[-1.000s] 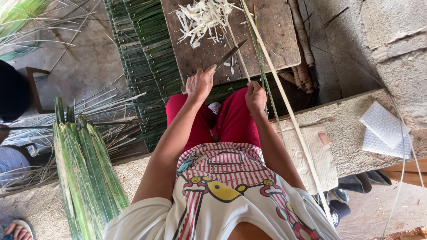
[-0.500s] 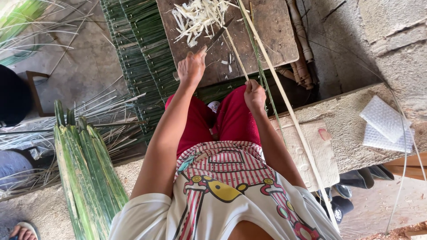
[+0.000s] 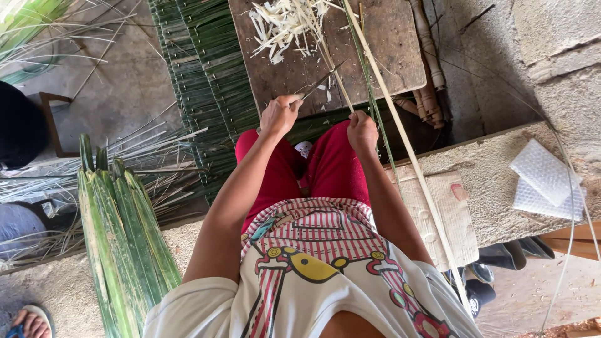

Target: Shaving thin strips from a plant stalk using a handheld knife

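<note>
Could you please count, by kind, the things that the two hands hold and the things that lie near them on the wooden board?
Knife, in the left hand: 1
Long pale stalk, which runs past the right hand: 1
Wooden board: 1
Heap of pale shavings on the board: 1
Bundle of green leaves standing at the left: 1
Total: 5

Knife in left hand, blade on wooden board ahead of the grip. Shavings further ahead. Right hand grips stalk just right. Leaf bundle well left, behind.
</note>
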